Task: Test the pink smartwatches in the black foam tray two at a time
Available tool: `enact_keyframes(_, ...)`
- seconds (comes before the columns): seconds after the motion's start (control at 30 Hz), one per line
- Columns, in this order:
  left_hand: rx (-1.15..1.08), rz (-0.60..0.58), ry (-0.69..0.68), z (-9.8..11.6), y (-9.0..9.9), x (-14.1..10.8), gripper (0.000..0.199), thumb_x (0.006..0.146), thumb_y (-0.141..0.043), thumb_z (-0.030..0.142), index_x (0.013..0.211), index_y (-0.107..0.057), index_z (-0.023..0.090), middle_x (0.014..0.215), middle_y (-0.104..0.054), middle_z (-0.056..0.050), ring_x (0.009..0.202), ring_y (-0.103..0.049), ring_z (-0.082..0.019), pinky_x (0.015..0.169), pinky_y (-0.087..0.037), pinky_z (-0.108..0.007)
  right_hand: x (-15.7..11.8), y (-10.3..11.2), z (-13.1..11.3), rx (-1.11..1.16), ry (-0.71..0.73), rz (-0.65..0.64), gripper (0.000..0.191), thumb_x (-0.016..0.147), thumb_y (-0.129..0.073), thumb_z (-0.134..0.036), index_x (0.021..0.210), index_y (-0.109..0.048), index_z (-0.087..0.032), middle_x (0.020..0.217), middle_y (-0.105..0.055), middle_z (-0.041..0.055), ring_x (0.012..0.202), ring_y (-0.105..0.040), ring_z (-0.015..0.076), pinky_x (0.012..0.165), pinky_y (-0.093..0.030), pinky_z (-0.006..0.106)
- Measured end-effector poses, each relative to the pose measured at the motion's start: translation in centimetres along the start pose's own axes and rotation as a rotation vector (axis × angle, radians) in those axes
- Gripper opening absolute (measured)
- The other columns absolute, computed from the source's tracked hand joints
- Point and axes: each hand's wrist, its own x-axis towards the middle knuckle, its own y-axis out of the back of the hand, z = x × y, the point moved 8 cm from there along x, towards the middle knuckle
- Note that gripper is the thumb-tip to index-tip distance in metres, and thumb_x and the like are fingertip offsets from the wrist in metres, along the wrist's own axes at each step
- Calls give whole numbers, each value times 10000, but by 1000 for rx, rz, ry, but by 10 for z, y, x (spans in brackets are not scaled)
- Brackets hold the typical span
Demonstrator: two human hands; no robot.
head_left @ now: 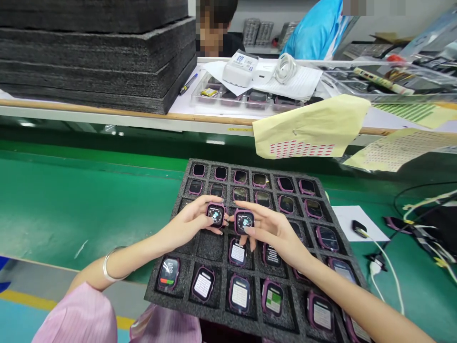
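Two purple-cased smartwatches without straps are held side by side over a black foam tray (pixel 210 245). My left hand (pixel 194 216) is closed around the left smartwatch (pixel 215 215), thumb at its screen. My right hand (pixel 273 231) grips the right smartwatch (pixel 244 222), its thumb on the lower edge of the screen. Both screens are lit with a dial and a pale blue figure. Beneath them, the tray's compartments hold several more purple watches, such as a watch with a green-and-white screen (pixel 273 300). Far rows have dark screens; nearer ones show white lists. My right forearm hides some compartments.
Stacked black foam trays (pixel 160 66) stand on the shelf at the left. White boxes (pixel 240 68), a coiled cable (pixel 285 68) and a clear plastic tray (pixel 228 107) are beside them. Yellow sticker sheets (pixel 310 126) overhang the shelf. Cables lie right; two people are beyond.
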Motion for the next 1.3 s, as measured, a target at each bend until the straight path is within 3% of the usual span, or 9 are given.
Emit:
enact_keyframes(0.33,57,-29,-19,0,-3,1,385,783,-559,117,1159,-512,185,992,-688,-71,997,-661,-236,801,-568,-377,-1,1,-1,-41,23,27,439,865,-652,-212,1287,-535,-180,1043,-679,90,613,-694,152,466,-522,214)
enact_keyframes(0.43,65,-15,-30,1,-3,1,385,770,-571,106,1143,-517,183,944,-682,-58,969,-663,-231,768,-568,-359,0,2,-1,-85,41,38,402,887,-633,-227,1271,-537,-160,912,-688,66,574,-675,139,454,-522,213)
enact_keyframes(0.5,66,13,-42,3,-1,1,395,762,-575,99,1143,-512,180,940,-682,-57,941,-663,-218,743,-564,-337,1,-1,-2,-107,66,9,444,868,-659,-217,1285,-516,-169,875,-681,46,627,-682,146,534,-561,236)
enact_keyframes(0.63,69,114,-89,14,7,-1,407,755,-578,92,1149,-512,171,939,-678,-50,877,-647,-178,707,-546,-288,4,-23,10,-180,61,-157,617,828,-690,-177,1364,-386,-206,1082,-653,75,817,-698,188,722,-595,329)
enact_keyframes(0.73,77,153,-113,21,11,-4,413,757,-579,97,1158,-515,166,916,-674,-43,847,-639,-167,697,-529,-273,7,-42,21,-544,127,-223,578,818,-704,-190,1323,-423,-173,1052,-654,92,861,-684,233,732,-593,386)
enact_keyframes(0.87,86,151,-128,24,12,-6,421,755,-586,105,1164,-517,168,937,-668,-51,877,-639,-177,730,-514,-280,13,-66,15,-1187,399,-276,737,695,-830,-264,1319,-465,-117,1263,-527,203,1155,-513,365,924,-479,547)
enact_keyframes(0.93,97,150,-128,24,12,-6,425,749,-597,112,1162,-519,171,927,-652,-47,850,-633,-172,718,-514,-281,20,-66,10,-1338,444,-298,644,742,-794,-346,1273,-513,-116,1252,-519,206,1112,-520,360,907,-476,547)
enact_keyframes(1.1,194,136,-168,26,13,-5,460,746,-617,121,1184,-500,198,936,-592,-27,795,-591,-149,636,-486,-248,49,-38,2,-1521,310,-105,169,913,-607,-250,1010,-631,-114,945,-599,129,895,-596,298,802,-512,466)
enact_keyframes(1.3,555,188,-282,31,14,-8,417,783,-617,152,1184,-515,209,888,-559,3,771,-533,-135,694,-452,-251,50,-34,17,-1452,223,47,287,898,-620,-195,1154,-532,-101,1019,-550,131,833,-639,251,705,-565,376)
